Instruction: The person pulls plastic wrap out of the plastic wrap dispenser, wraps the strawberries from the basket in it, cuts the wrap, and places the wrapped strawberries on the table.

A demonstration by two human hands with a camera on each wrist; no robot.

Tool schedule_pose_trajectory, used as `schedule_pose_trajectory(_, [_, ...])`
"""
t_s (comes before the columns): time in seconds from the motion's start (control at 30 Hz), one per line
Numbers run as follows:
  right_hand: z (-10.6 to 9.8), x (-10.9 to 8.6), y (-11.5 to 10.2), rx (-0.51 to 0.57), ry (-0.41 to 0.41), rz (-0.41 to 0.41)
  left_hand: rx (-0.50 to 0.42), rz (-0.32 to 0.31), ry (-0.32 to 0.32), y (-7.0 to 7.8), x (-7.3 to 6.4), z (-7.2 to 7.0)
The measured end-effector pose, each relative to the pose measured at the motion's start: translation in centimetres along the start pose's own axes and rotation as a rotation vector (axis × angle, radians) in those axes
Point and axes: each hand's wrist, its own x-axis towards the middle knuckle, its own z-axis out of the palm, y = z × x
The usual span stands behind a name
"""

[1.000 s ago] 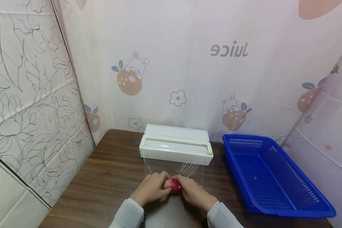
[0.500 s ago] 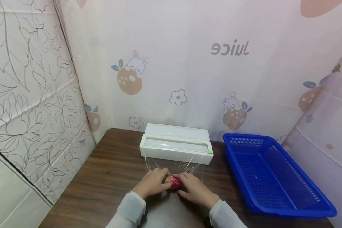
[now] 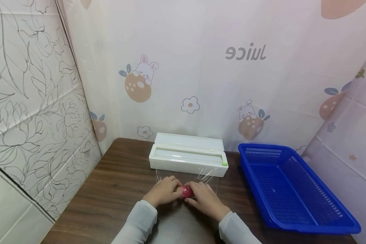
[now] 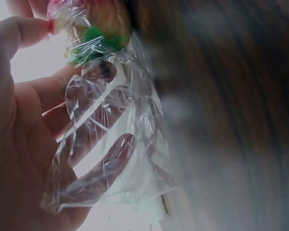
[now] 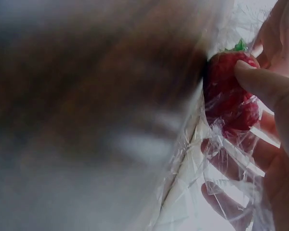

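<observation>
A red strawberry (image 3: 186,192) with green leaves (image 4: 94,43) and a paler leafy end lies between my hands, wrapped in clear cling film (image 5: 231,159). My left hand (image 3: 163,191) holds its leafy end, thumb on the near side. My right hand (image 3: 205,199) holds the red end, and in the right wrist view its thumb (image 5: 260,79) presses on the fruit. Loose film bunches over the spread fingers of both hands. Beyond them a white cling film dispenser (image 3: 187,166) stands with its lid (image 3: 189,141) up, and film runs from it to the strawberry.
A blue plastic basket (image 3: 263,203) with slotted walls stands on the right of the dark wooden table (image 3: 109,189). A green cutter slider (image 3: 224,164) sits at the dispenser's right end. Patterned curtain (image 3: 189,67) hangs right behind the table.
Both hands and the strawberry have moved slightly away from me toward the dispenser. The strawberry has turned a little under the fingers. Dispenser and basket stay put.
</observation>
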Motion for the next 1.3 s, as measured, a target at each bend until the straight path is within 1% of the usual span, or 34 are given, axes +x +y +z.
schedule_pose_trajectory(0.2, [-0.2,0.7,0.3,-0.024,0.018,-0.028,-0.009,-0.009,0.016,-0.3,0.2,0.1])
schedule_pose_trajectory(0.27, [-0.3,0.9,0.5,-0.032,0.013,-0.039,0.008,-0.006,0.026,-0.4,0.3,0.2])
schedule_pose_trajectory(0.4, [-0.6,1.5,0.8,-0.035,-0.029,-0.039,0.06,-0.007,0.054,-0.4,0.3,0.3])
schedule_pose_trajectory(0.57, [-0.9,2.3,1.4,-0.017,-0.113,-0.016,0.09,-0.003,0.122,-0.2,0.4,0.1])
schedule_pose_trajectory(0.67, [-1.1,2.7,1.7,0.004,-0.153,-0.004,0.109,0.026,0.171,-0.1,0.5,-0.1])
schedule_pose_trajectory(0.73, [-1.3,3.0,1.8,0.011,-0.163,-0.004,0.123,0.046,0.186,-0.1,0.6,-0.2])
schedule_pose_trajectory(0.83, [-1.5,3.2,1.9,0.009,-0.149,-0.025,0.139,0.06,0.187,0.0,0.8,-0.2])
schedule_pose_trajectory(1.0, [-1.7,3.3,2.0,0.013,-0.117,-0.072,0.127,0.04,0.179,0.0,0.9,0.0])
schedule_pose_trajectory(1.13, [-1.6,3.3,2.0,0.019,-0.098,-0.07,0.104,0.039,0.186,0.0,1.1,-0.2])
schedule_pose_trajectory(1.23, [-1.4,3.3,2.0,-0.004,-0.05,-0.053,0.087,0.029,0.176,0.0,1.3,-0.3])
schedule_pose_trajectory(1.3, [-1.4,3.3,1.9,-0.03,-0.006,-0.056,0.08,0.013,0.168,0.0,1.5,-0.4])
